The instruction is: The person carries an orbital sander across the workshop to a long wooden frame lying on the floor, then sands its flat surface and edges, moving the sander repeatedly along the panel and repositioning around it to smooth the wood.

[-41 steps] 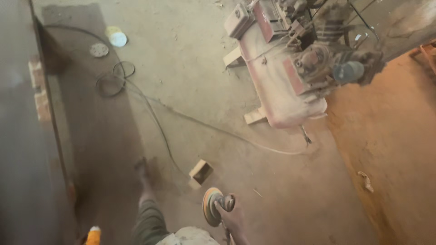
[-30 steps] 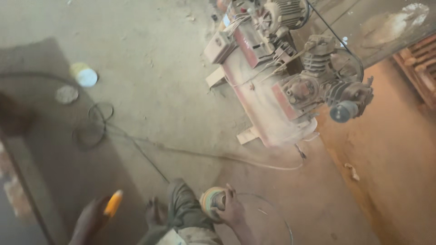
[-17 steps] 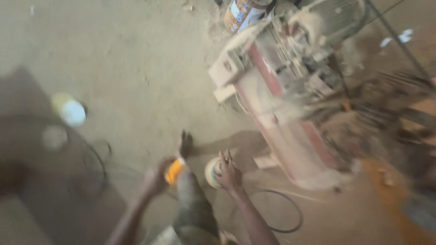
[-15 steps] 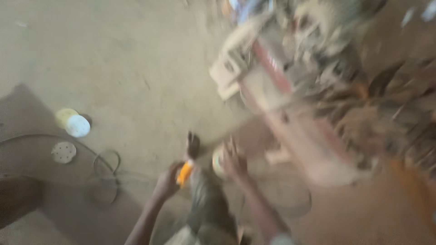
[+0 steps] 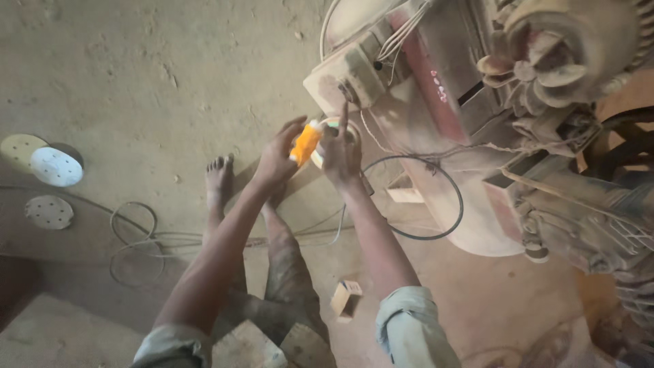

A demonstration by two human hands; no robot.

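Both hands are now together in the middle of the frame, close to the dusty machine [image 5: 477,123] that fills the upper right. A moment ago they were apart, low in the frame, and the machine was farther from us; now we stand just beside it, and its pale corner box [image 5: 354,78] is just above the fingertips.

Our left hand [image 5: 278,158] closes its fingers around a small orange object [image 5: 306,143] (we think a plastic handle or nozzle, but it is too small to tell). Before, this orange thing was alone in the left hand; now it meets the round sanding tool [image 5: 332,129] that our right hand [image 5: 343,153] holds from behind, with the index finger raised straight up.

So the two pieces have come together, touching or nearly so.

In the left part of the frame, white sanding discs [image 5: 56,167] and a coiled cable [image 5: 136,238] lie on the floor. A black hose loop [image 5: 436,204] lies under the machine.
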